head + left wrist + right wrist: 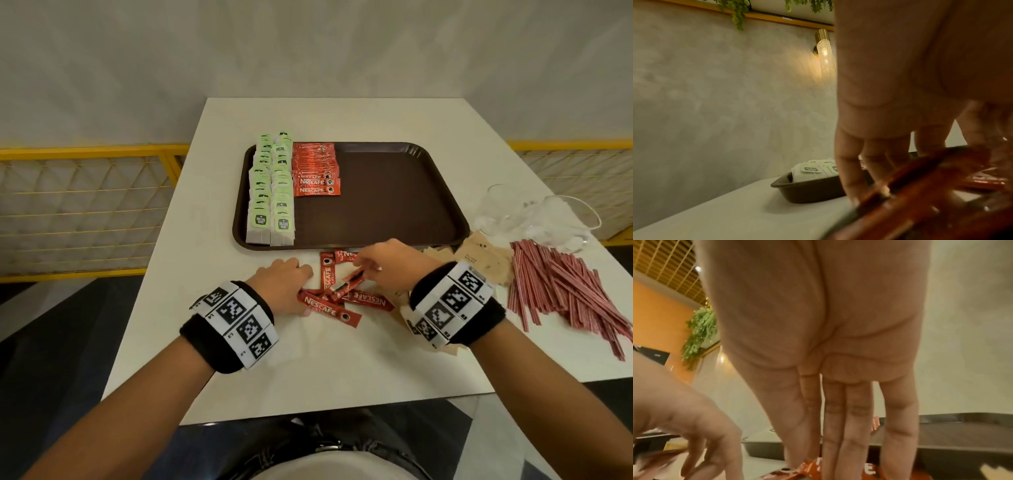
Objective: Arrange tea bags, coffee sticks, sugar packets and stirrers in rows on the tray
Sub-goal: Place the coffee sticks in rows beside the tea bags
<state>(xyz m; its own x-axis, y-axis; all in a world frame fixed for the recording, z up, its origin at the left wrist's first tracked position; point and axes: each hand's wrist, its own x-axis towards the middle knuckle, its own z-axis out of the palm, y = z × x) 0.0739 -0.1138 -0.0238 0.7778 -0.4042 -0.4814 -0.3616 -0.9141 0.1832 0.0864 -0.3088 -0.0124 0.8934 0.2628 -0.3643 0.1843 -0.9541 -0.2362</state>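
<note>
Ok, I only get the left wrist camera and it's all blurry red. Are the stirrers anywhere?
Observer: Yes, a loose pile of stirrers lies on the table, right of the tray.
Child: What's the other hand doing?
Observer: The right hand pinches one coffee stick, tilted up above the loose ones.
Child: Is the tray full?
Observer: No, its right half is bare.

Brown tray: 2 tea bag rows at left, coffee stick row beside. Loose red coffee sticks scattered in front; sugar packets, striped stirrers piled right.
</note>
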